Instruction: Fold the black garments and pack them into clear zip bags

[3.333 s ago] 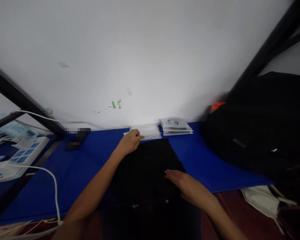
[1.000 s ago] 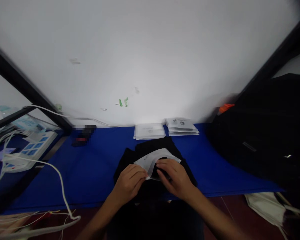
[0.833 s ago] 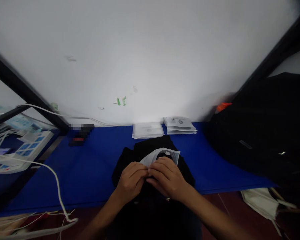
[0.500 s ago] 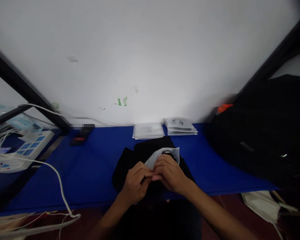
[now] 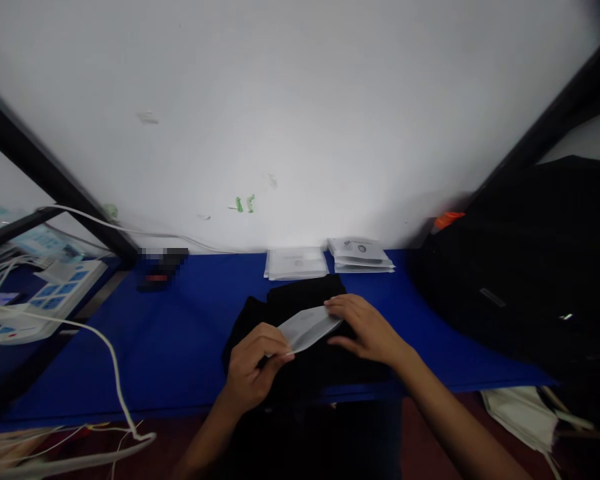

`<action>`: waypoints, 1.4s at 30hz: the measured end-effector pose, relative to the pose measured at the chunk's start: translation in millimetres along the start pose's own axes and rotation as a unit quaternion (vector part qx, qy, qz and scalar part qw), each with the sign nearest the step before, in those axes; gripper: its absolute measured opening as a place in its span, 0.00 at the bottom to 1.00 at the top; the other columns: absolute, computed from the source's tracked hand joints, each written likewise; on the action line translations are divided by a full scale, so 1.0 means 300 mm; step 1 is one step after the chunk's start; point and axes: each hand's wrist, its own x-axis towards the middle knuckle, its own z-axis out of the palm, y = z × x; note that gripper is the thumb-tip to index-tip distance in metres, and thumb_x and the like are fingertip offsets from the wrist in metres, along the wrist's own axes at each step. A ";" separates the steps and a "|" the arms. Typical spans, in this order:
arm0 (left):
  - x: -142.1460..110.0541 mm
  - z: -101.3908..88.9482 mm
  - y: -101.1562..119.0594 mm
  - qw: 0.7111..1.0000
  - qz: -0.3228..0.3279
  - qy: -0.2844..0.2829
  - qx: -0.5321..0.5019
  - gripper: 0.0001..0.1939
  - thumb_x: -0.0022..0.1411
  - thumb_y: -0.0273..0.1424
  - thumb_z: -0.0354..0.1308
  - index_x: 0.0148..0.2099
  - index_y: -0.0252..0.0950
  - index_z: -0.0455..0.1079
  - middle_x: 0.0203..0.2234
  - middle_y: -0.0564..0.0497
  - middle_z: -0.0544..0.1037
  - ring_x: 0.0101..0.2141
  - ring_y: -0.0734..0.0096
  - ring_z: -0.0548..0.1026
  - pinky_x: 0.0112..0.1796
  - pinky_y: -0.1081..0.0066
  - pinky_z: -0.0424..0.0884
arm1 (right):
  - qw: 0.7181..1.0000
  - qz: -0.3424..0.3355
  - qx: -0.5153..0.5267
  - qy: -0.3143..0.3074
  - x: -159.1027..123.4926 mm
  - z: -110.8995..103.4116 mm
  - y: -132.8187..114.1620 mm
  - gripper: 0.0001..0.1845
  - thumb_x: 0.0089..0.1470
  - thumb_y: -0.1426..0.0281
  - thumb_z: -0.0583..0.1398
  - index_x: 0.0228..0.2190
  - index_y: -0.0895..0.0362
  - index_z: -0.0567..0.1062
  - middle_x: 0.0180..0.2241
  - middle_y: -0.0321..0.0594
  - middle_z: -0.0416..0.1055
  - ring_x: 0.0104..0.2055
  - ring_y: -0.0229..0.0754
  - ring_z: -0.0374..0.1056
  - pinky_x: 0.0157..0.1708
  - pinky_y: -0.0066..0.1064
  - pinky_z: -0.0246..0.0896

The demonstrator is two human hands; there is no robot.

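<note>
A black folded garment (image 5: 260,313) lies on the blue table top (image 5: 180,333) in front of me. Over it I hold a small clear plastic bag (image 5: 307,328), now flat and tilted. My left hand (image 5: 253,370) pinches the bag's near left corner with closed fingers. My right hand (image 5: 367,327) lies over the bag's far right end, fingers bent onto it. Two stacks of the same white bags rest by the wall: one (image 5: 295,263) straight ahead, another (image 5: 361,254) to its right.
A large black bag (image 5: 525,280) fills the right side, with an orange object (image 5: 445,219) behind it. White cables (image 5: 105,347) and a white-blue power strip (image 5: 45,300) lie at the left. A dark small object (image 5: 160,270) sits by the wall. Black frame bars rise on both sides.
My left hand fetched a bag from the wall stack and brought it over the garment. Both hands worked its mouth apart; now the hands have moved apart and the bag lies flatter.
</note>
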 end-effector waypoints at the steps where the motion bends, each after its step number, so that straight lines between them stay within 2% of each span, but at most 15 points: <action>1: 0.003 0.011 0.005 1.000 0.010 -0.018 -0.009 0.04 0.63 0.21 0.59 0.38 0.35 0.72 0.30 0.50 0.77 0.33 0.70 0.76 0.34 0.69 0.74 | 0.999 -0.007 0.009 -0.034 0.019 0.010 -0.028 0.24 0.54 0.68 0.63 0.52 0.58 0.68 0.52 0.50 0.71 0.56 0.49 0.64 0.55 0.45 0.60; 4: 0.011 0.025 0.021 0.998 0.043 -0.055 -0.001 0.05 0.63 0.21 0.59 0.40 0.36 0.72 0.31 0.49 0.79 0.34 0.69 0.77 0.36 0.67 0.74 | 0.993 -0.029 0.018 -0.109 0.061 0.040 -0.067 0.28 0.49 0.79 0.59 0.53 0.58 0.69 0.48 0.48 0.74 0.51 0.47 0.68 0.52 0.40 0.63; 7: 0.009 0.000 0.016 0.996 0.025 -0.034 0.075 0.07 0.64 0.22 0.58 0.42 0.36 0.73 0.34 0.48 0.79 0.38 0.67 0.77 0.40 0.65 0.75 | 0.996 -0.029 -0.011 -0.081 0.075 0.022 -0.012 0.33 0.42 0.82 0.55 0.53 0.59 0.70 0.47 0.48 0.75 0.50 0.47 0.69 0.50 0.39 0.64; 10: -0.024 -0.052 -0.014 0.982 -0.036 -0.025 0.182 0.08 0.65 0.25 0.57 0.46 0.38 0.73 0.39 0.46 0.78 0.43 0.64 0.76 0.43 0.63 0.74 | 0.992 0.021 -0.120 0.034 0.091 -0.063 0.129 0.37 0.41 0.83 0.53 0.55 0.57 0.68 0.53 0.48 0.71 0.56 0.50 0.65 0.55 0.44 0.60; 14: -0.125 -0.107 -0.061 0.941 -0.118 -0.128 0.289 0.11 0.66 0.34 0.57 0.50 0.40 0.72 0.50 0.44 0.74 0.50 0.58 0.73 0.48 0.56 0.73 | 0.955 0.107 -0.259 0.097 0.126 -0.165 0.394 0.41 0.44 0.85 0.53 0.61 0.60 0.62 0.62 0.49 0.62 0.64 0.52 0.55 0.61 0.48 0.51; 15: -0.152 -0.113 -0.067 0.928 -0.136 -0.162 0.306 0.15 0.65 0.37 0.58 0.52 0.41 0.71 0.53 0.44 0.73 0.52 0.55 0.72 0.49 0.54 0.73 | 0.952 0.118 -0.268 0.091 0.129 -0.169 0.459 0.39 0.45 0.84 0.53 0.61 0.62 0.62 0.62 0.51 0.61 0.64 0.53 0.55 0.61 0.48 0.51; 17: -0.199 -0.117 -0.073 0.906 -0.162 -0.218 0.325 0.25 0.62 0.44 0.60 0.59 0.42 0.67 0.59 0.42 0.68 0.56 0.50 0.69 0.52 0.51 0.71 | 0.960 0.126 -0.251 0.024 0.124 -0.146 0.567 0.33 0.48 0.79 0.54 0.58 0.65 0.66 0.60 0.55 0.64 0.62 0.54 0.59 0.60 0.48 0.53; 18: -0.217 -0.115 -0.074 0.897 -0.171 -0.241 0.329 0.31 0.60 0.47 0.61 0.62 0.41 0.63 0.61 0.41 0.66 0.59 0.48 0.66 0.53 0.49 0.69 | 0.963 0.126 -0.237 -0.020 0.117 -0.123 0.607 0.31 0.50 0.75 0.55 0.57 0.66 0.67 0.59 0.57 0.64 0.61 0.55 0.60 0.59 0.48 0.53; 20: -0.237 -0.107 -0.075 0.883 -0.185 -0.279 0.328 0.42 0.55 0.51 0.63 0.66 0.40 0.57 0.64 0.39 0.61 0.62 0.45 0.60 0.56 0.45 0.64 | 0.961 0.145 -0.231 -0.035 0.100 -0.069 0.655 0.28 0.54 0.68 0.56 0.56 0.66 0.68 0.61 0.58 0.62 0.61 0.58 0.58 0.59 0.49 0.53; 22: -0.240 -0.098 -0.080 0.876 -0.197 -0.300 0.323 0.47 0.52 0.52 0.65 0.68 0.39 0.53 0.66 0.38 0.58 0.64 0.44 0.57 0.58 0.43 0.60 | 0.957 0.162 -0.238 -0.021 0.084 -0.023 0.668 0.29 0.58 0.61 0.55 0.55 0.65 0.68 0.61 0.57 0.61 0.62 0.59 0.57 0.59 0.50 0.51; 25: -0.226 -0.088 -0.097 0.874 -0.207 -0.302 0.318 0.45 0.54 0.48 0.66 0.68 0.40 0.52 0.66 0.39 0.56 0.65 0.47 0.55 0.60 0.44 0.57 | 0.951 0.170 -0.257 -0.007 0.077 0.012 0.654 0.29 0.60 0.57 0.54 0.56 0.64 0.67 0.61 0.56 0.61 0.63 0.58 0.56 0.60 0.49 0.50; 30: -0.201 -0.083 -0.130 0.880 -0.197 -0.298 0.313 0.39 0.57 0.39 0.65 0.67 0.41 0.55 0.66 0.41 0.57 0.65 0.51 0.54 0.61 0.45 0.56 | 0.936 0.185 -0.299 0.003 0.097 0.012 0.629 0.21 0.59 0.72 0.53 0.53 0.65 0.70 0.58 0.55 0.66 0.59 0.54 0.61 0.58 0.43 0.55; 33: -0.200 -0.090 -0.140 0.885 -0.183 -0.295 0.310 0.32 0.59 0.35 0.63 0.64 0.41 0.60 0.65 0.43 0.60 0.65 0.52 0.57 0.60 0.46 0.58 | 0.932 0.164 -0.321 0.029 0.107 0.023 0.618 0.21 0.58 0.77 0.51 0.51 0.64 0.72 0.56 0.54 0.69 0.58 0.53 0.63 0.58 0.42 0.55; 38: -0.212 -0.110 -0.142 0.912 -0.129 -0.276 0.274 0.11 0.67 0.31 0.56 0.50 0.42 0.72 0.58 0.47 0.71 0.61 0.56 0.63 0.59 0.49 0.61 | 0.938 0.126 -0.320 0.038 0.103 0.065 0.605 0.22 0.60 0.76 0.50 0.54 0.61 0.71 0.59 0.51 0.66 0.61 0.53 0.60 0.60 0.47 0.53; 42: -0.209 -0.122 -0.126 0.939 -0.082 -0.228 0.245 0.10 0.69 0.28 0.53 0.49 0.40 0.72 0.52 0.47 0.76 0.57 0.59 0.69 0.57 0.52 0.64 | 0.955 0.120 -0.265 0.066 0.103 0.060 0.520 0.25 0.63 0.67 0.52 0.59 0.64 0.64 0.62 0.57 0.59 0.66 0.57 0.53 0.63 0.53 0.48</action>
